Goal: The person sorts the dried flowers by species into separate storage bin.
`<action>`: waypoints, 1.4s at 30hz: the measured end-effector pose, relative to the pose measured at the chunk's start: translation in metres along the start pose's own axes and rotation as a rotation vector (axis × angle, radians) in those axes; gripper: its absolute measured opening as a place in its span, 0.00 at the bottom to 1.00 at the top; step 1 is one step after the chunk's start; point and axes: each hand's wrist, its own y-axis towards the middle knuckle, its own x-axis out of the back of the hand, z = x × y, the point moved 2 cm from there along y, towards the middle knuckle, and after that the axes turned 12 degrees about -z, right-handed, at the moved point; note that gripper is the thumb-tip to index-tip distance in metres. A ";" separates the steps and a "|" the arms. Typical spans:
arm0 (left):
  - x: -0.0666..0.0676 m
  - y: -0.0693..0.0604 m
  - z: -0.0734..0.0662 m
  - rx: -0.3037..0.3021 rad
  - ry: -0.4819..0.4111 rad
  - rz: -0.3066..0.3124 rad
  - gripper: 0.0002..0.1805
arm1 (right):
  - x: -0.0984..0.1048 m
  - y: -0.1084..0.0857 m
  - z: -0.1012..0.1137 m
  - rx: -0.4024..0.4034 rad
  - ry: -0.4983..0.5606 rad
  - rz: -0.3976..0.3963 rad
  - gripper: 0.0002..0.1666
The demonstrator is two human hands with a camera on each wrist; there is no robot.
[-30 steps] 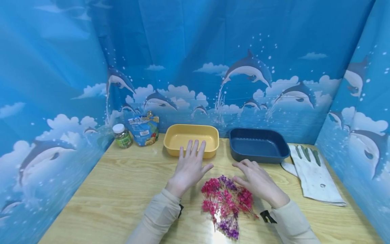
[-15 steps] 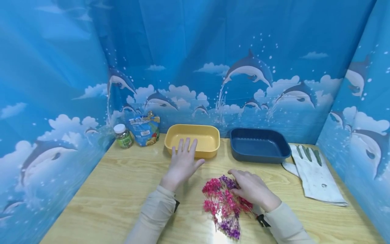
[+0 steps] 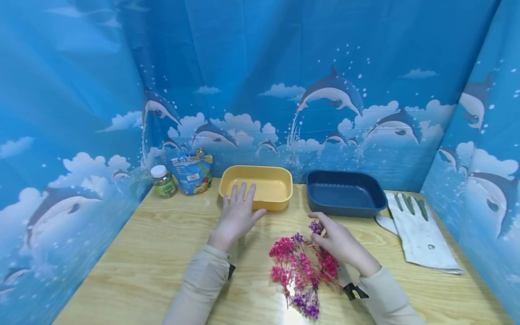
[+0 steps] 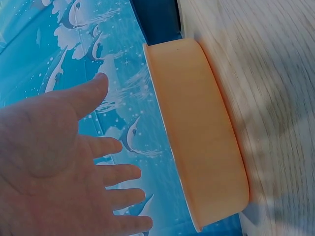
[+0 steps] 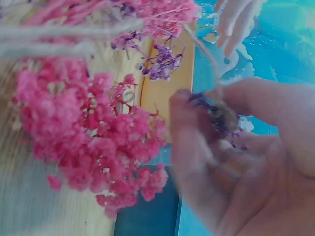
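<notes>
We see right hand (image 3: 340, 243) pinching a purple sprig (image 3: 316, 227) just beyond the flower bunch (image 3: 301, 267) on the table (image 3: 162, 262); left hand (image 3: 234, 219) spread near yellow bin (image 3: 278, 206). Yellow and blue bin (image 3: 345, 210) show inner floors.

The left hand (image 4: 59, 162) is seen palm-on, its thumb and fingers spread, with a gap between its fingertips and an orange-yellow tub (image 4: 199, 132), which is set on the wood-grained tabletop (image 4: 275, 98) beside a dark blue container (image 4: 158, 19) and backed by dolphin-printed blue cloth (image 4: 115, 59).
</notes>
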 end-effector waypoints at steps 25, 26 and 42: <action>0.014 0.020 0.051 0.118 -0.194 -0.156 0.42 | 0.019 0.004 0.000 -0.102 0.404 -0.227 0.31; 0.014 0.021 0.056 0.142 -0.225 -0.171 0.41 | 0.020 0.004 -0.001 -0.111 0.416 -0.244 0.32; -0.013 0.050 0.109 0.421 -0.572 -0.219 0.37 | 0.036 0.054 0.024 -0.073 0.338 -0.197 0.22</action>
